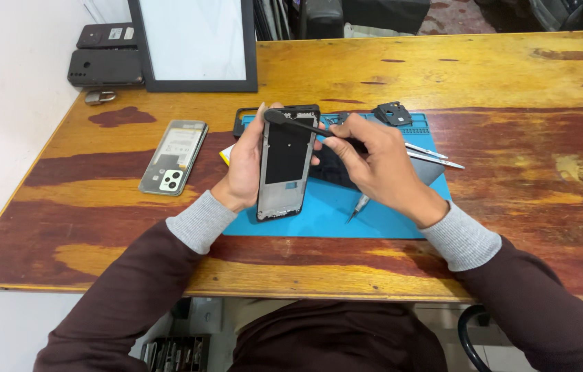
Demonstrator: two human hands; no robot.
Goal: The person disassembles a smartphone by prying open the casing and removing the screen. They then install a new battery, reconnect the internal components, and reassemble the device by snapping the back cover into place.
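A phone frame [286,164] is held upright over the left part of a blue work mat [388,220], its long axis running away from the body and tilted slightly, the top end far and the bottom end near the mat's front edge. It is gripped along its left side by the left hand [243,172], whose fingers are curled behind the frame and whose thumb is hidden. The right hand [374,162] lies just to the right of the frame and is closed in a pinch on the handle of a black spudger [295,124]; the tool's rounded tip is laid against the frame's top left corner, so the tool crosses the frame's upper end from right to left. The left hand is thus touching the frame, while the right reaches it only through the tool. The frame is seen as a grey metal surround with a black rectangular panel in its upper half and a bare pale lower part. Tweezers [436,157] lie on the mat beyond the right hand, and a phone back cover [173,157] rests on the wooden table [512,76] well to the left.
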